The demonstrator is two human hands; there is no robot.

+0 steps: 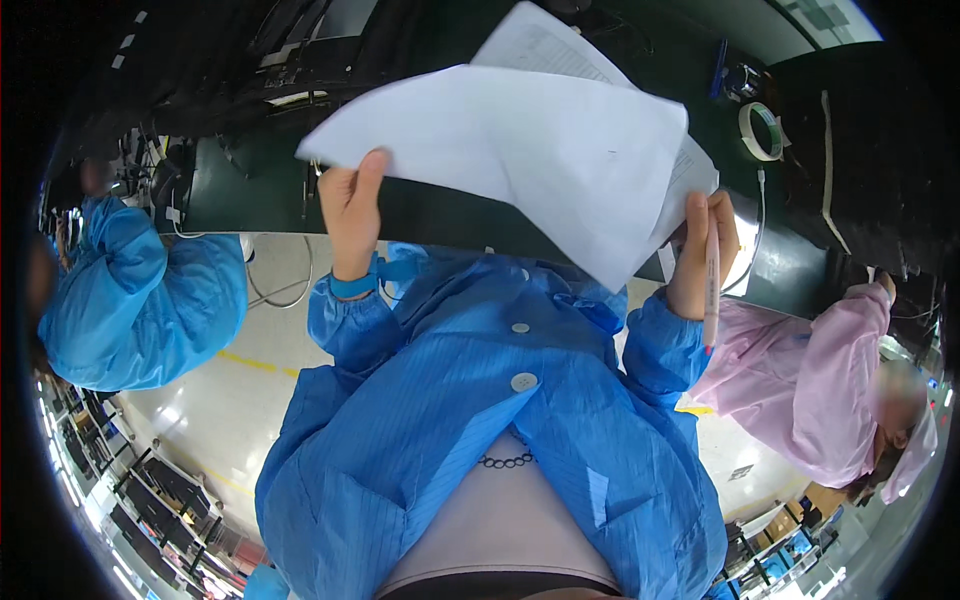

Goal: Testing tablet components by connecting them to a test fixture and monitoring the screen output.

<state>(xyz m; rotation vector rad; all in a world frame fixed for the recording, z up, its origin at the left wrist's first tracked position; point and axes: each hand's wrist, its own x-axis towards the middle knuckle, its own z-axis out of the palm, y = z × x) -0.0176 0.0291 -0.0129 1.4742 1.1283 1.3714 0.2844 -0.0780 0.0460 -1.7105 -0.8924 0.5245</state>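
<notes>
Loose white paper sheets (590,140) were held up over a dark green bench (440,205), overlapping and skewed; a rear sheet (555,42) with a printed table jutted out at the far side. Hands well apart: left hand (352,215) pinched the sheets' near edge toward their left end, thumb on top; right hand (697,265) gripped the right-hand corner along with a pale pen (712,285). Progress, as judged: pages were picked up and fanned, but not squared or laid down; whether anything had been written could not be told. One lower corner of the front sheet drooped past the bench's near edge. Room for moving looked wider leftward, where green surface showed beyond the left hand; rightward it was tighter, with a tape roll (747,130), a white cable (762,205) and a pink-sleeved co-worker (790,380) near.
</notes>
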